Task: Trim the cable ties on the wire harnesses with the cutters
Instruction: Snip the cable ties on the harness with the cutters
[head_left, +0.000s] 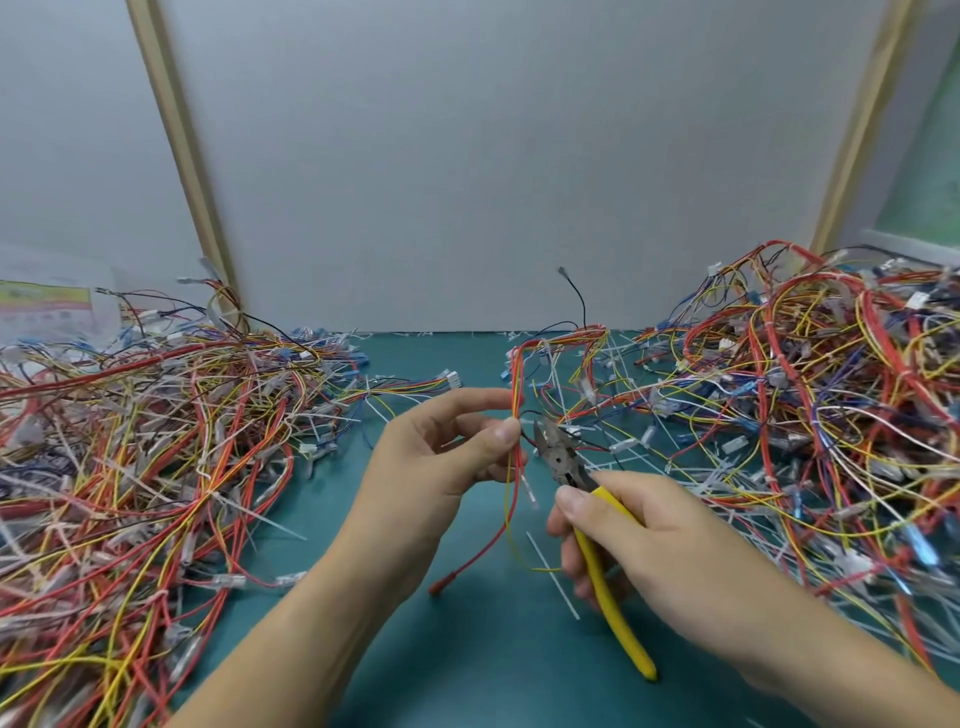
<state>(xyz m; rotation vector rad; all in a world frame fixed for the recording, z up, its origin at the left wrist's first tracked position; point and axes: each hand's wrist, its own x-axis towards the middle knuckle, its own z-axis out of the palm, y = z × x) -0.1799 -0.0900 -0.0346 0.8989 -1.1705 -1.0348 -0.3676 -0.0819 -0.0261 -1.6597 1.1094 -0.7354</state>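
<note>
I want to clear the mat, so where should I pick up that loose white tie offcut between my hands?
Pinch the white tie offcut near its far end, across its narrow width, coming from above and the left. It lies flat and slanted on the green mat, and its near end runs close to the right hand holding the cutters.
</note>
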